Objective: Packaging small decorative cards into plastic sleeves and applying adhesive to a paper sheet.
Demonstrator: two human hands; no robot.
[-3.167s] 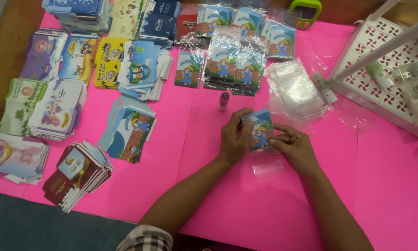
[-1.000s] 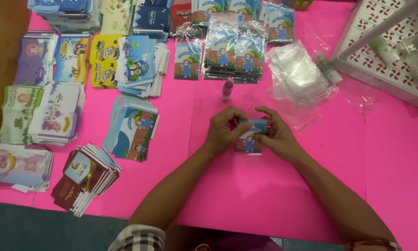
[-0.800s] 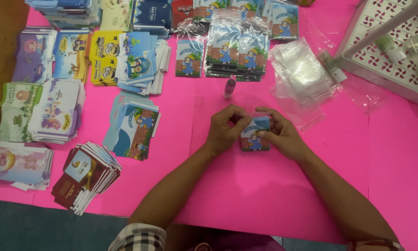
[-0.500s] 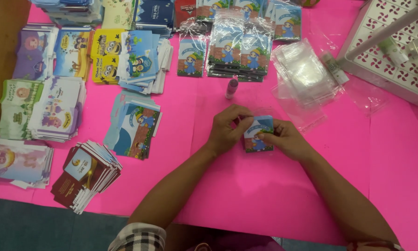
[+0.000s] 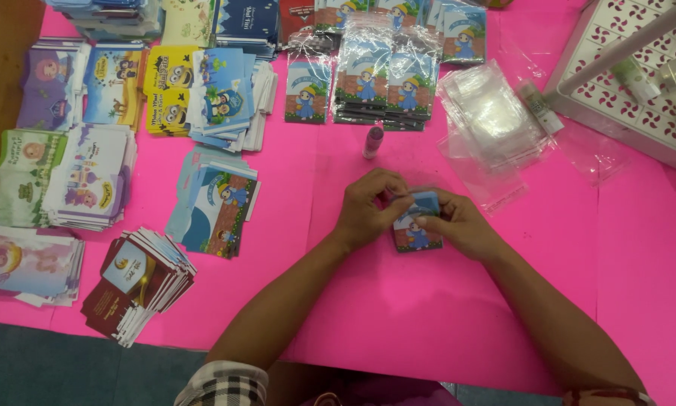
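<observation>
Since a moment ago both hands have barely shifted, staying on the card pack (image 5: 419,225) at mid tabletop (image 5: 428,316). Clear sleeves (image 5: 492,120) lie beyond, a small bottle (image 5: 372,141) stands just ahead, card stacks (image 5: 218,210) to the left. Left hand (image 5: 368,207) and right hand (image 5: 458,225) pinch the pack's top edge.

A packing table: pink tabletop (image 5: 398,316), card stacks (image 5: 139,282), clear sleeves (image 5: 492,113)
</observation>
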